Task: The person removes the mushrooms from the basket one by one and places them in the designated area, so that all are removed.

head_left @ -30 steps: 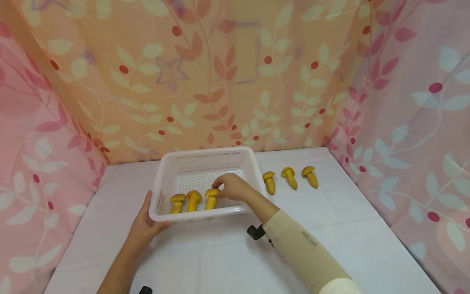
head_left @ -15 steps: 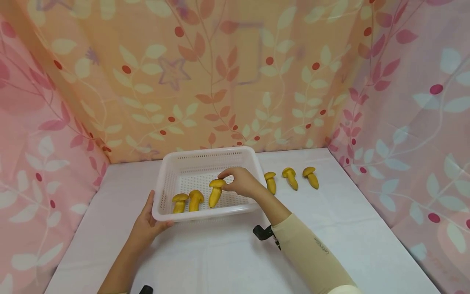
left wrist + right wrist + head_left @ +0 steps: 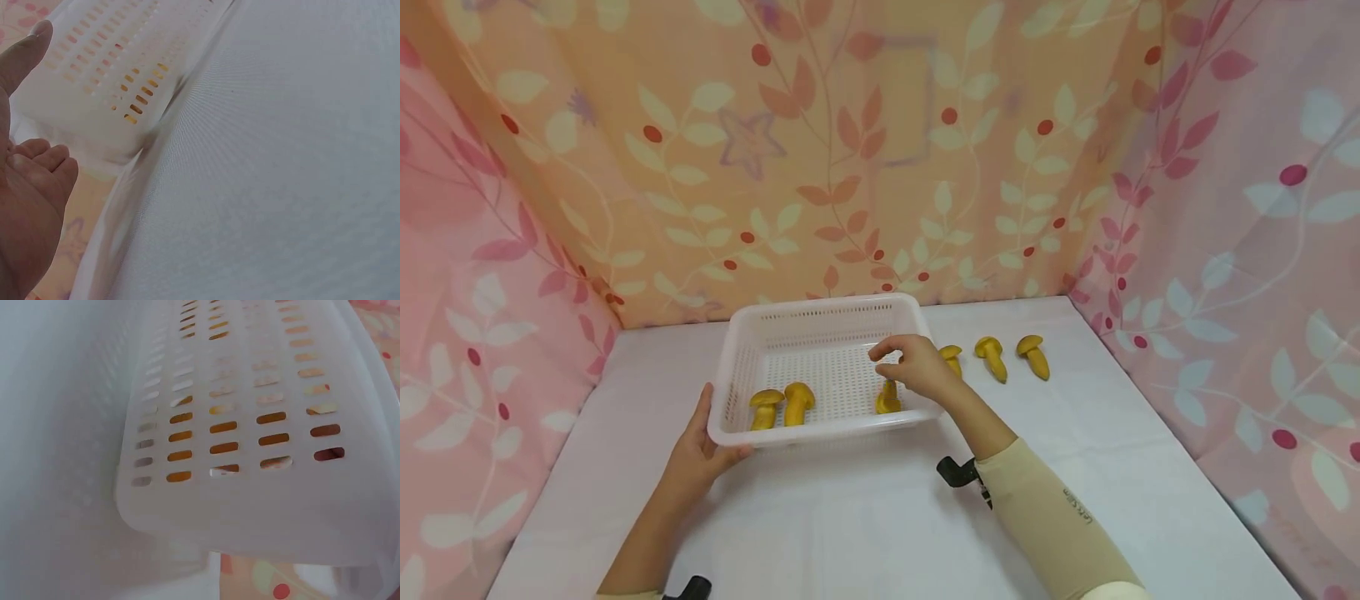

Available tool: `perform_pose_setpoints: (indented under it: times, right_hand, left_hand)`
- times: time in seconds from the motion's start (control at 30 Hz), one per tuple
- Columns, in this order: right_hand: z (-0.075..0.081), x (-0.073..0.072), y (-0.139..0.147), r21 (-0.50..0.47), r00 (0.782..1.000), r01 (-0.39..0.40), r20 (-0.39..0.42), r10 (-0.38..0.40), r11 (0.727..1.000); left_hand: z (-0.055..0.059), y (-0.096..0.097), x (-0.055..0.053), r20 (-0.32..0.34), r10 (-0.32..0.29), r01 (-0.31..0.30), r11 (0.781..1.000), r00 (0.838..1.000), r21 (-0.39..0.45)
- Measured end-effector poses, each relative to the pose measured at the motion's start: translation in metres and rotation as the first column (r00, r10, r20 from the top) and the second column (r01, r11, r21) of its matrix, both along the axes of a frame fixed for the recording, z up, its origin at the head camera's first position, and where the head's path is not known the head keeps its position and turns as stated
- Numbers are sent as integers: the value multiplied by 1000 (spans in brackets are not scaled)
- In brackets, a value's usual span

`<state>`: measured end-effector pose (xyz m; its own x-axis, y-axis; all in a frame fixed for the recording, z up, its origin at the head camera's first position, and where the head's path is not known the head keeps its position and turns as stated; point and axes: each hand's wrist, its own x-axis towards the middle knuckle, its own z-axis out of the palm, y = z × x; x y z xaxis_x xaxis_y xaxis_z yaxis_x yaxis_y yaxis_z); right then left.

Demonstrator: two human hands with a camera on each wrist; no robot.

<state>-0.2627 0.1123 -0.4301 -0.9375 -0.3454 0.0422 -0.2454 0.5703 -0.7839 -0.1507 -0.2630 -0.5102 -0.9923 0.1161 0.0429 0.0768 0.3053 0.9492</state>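
A white plastic basket [image 3: 820, 432] with slotted walls stands at the back of the table. My left hand [image 3: 692, 467] holds its front left corner, thumb at the front wall and fingers along the left side. Two yellow mushrooms lie side by side in its front left part, the left one [image 3: 766, 409] beside the other mushroom [image 3: 798, 403]. Over the right part hovers my right hand [image 3: 917, 367], thumb and forefinger apart. Just below them a third mushroom [image 3: 888, 402] rests near the front wall, partly hidden. Yellow shows through the slots in both wrist views.
Right of the basket, three more mushrooms lie in a row on the white tablecloth: one [image 3: 952, 357] partly behind my right hand, a middle one [image 3: 992, 359] and a far right one [image 3: 1033, 357]. Leaf-patterned curtains [image 3: 820, 167] enclose the back and sides.
My right hand has carried a mushroom from beside the other two to the basket's right part and let go of it there. The left hand has stayed at the corner.
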Motion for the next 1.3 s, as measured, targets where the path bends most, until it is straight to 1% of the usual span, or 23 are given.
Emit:
perform_pose_setpoints:
  times: [0.07,0.17,0.37,0.5,0.63,0.73,0.83,0.97,1.1,1.2,1.3]
  right_hand:
    - [0,-3,1,46,1000,-23,19,22,999]
    - [2,-7,2,81,998,-54,48,50,995]
    - [7,-12,1,159,992,-113,77,101,981]
    - [5,-14,-4,180,986,-146,105,129,973]
    - [1,-12,-9,217,979,-184,123,160,959]
    - [-2,-8,-12,254,973,-219,132,191,942]
    - [-5,-6,-15,300,967,-247,135,216,921]
    - [-8,-4,-17,376,967,-249,144,209,893]
    - [-10,0,-20,443,967,-252,154,204,860]
    - [-10,1,-21,469,963,-269,158,220,841]
    - [-10,0,-22,470,956,-291,168,240,833]
  left_hand:
    - [0,0,-1,-12,-1,1,1000,1000,-7]
    - [1,0,-2,-27,1,-2,1000,1000,-22]
    - [1,-1,-1,-30,5,-7,999,1000,-39]
    - [3,-1,-1,-33,9,-12,998,999,-66]
    - [4,0,-1,-27,17,-20,996,999,-85]
    - [4,0,-1,-18,24,-25,994,1000,-103]
    - [3,-1,-1,-24,24,-26,995,999,-96]
    - [1,-1,-2,-32,15,-18,997,999,-79]
    - [-1,-1,-1,-25,17,-19,996,1000,-87]
    - [-1,-2,-1,-19,20,-21,996,1000,-82]
    - [-1,-2,-1,-19,23,-24,996,1000,-83]
